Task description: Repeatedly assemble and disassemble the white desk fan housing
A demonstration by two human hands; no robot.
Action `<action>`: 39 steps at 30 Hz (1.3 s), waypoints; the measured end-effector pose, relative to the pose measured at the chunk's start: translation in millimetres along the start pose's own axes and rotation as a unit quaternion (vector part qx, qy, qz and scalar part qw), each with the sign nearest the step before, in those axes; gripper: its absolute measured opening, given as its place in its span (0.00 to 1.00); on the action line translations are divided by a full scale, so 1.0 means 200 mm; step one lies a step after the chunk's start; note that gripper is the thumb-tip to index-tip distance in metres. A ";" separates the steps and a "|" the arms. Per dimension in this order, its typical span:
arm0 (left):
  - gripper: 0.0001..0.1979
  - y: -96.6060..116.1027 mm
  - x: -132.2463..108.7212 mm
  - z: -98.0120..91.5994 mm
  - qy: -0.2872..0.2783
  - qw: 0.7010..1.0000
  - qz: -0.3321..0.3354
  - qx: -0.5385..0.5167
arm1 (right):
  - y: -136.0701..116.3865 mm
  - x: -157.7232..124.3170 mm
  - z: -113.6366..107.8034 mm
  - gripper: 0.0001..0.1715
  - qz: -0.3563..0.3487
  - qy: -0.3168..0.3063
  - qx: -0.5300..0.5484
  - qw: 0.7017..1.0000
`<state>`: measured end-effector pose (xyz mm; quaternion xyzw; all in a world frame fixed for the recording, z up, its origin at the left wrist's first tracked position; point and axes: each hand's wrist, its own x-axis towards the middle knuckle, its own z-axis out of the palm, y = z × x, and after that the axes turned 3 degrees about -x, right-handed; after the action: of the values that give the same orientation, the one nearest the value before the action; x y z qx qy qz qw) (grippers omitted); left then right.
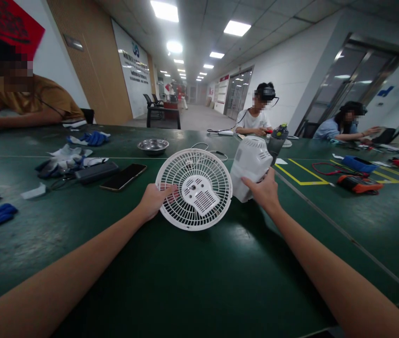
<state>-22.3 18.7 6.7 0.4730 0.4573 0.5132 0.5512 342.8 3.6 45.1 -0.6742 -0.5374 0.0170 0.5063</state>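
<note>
My left hand [153,199] is closed on the left rim of a round white fan grille [171,211], thumb over its slats. The grille faces me, with a vented plate [199,193] at its centre. In my right hand [265,190] is a white plastic housing [250,162] with vent slots near its top, tilted and gripped by its lower right side. Grille and housing are close side by side above the green table; whether they touch I cannot tell. A thin white cable [202,146] shows behind the grille.
Beyond my hands on the table [199,281] are a metal bowl [153,146], a phone [124,177] and gloves [67,159]. A dark bottle [277,143] stands behind the housing. To the right lies an orange multimeter [359,184]. Several people sit around the table.
</note>
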 end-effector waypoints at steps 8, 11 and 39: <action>0.11 0.01 -0.01 0.00 -0.009 1.000 0.010 0.006 | 0.09 0.09 -0.06 0.51 0.030 0.057 -0.011 0.998; 0.12 0.00 -0.01 -0.01 -0.017 1.000 0.014 0.008 | 0.20 0.19 -0.15 0.52 0.063 0.091 -0.023 0.994; 0.10 0.01 -0.01 0.00 0.003 1.000 -0.003 0.001 | 0.28 0.25 -0.25 0.50 -0.161 0.198 0.004 0.967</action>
<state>-22.2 17.5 7.9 0.4707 0.4603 0.5127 0.5511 431.3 12.8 56.9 -0.5666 -0.5275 -0.1965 0.6017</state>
